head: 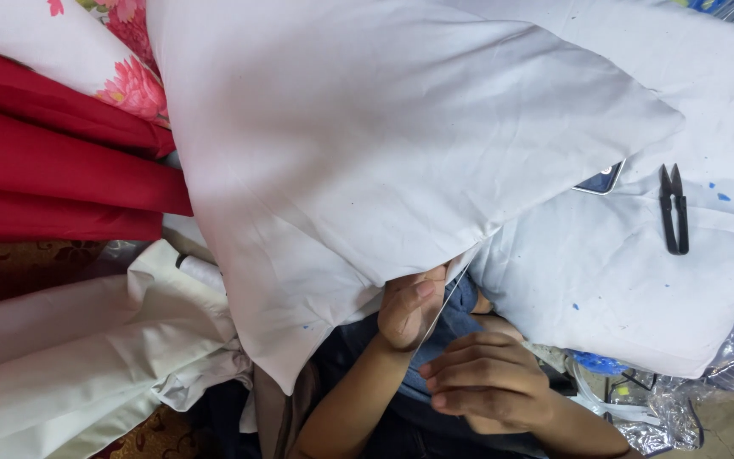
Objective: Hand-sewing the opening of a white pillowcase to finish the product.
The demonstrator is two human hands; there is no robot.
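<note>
So this is hand-sewing the edge of a white pillow, which lies across the lap and takes up most of the view. The left hand is pinched shut on the pillow's lower edge, thumb up against the seam. The right hand is curled closed lower down, pulling a thin thread that runs taut up to the seam. I think there's a needle in those fingers, but it's too small to make out.

To do this bit well: keep the left pinch right next to where the thread comes out so the fabric doesn't pucker, and pull the thread straight and steady, snug not yanked.

No real tabletop here, just piles. A second white cushion with blue specks sits to the right, with black thread snips on it and a phone corner peeking out. Red fabric and floral cloth to the left, cream cloth below, clear plastic bags bottom right.
</note>
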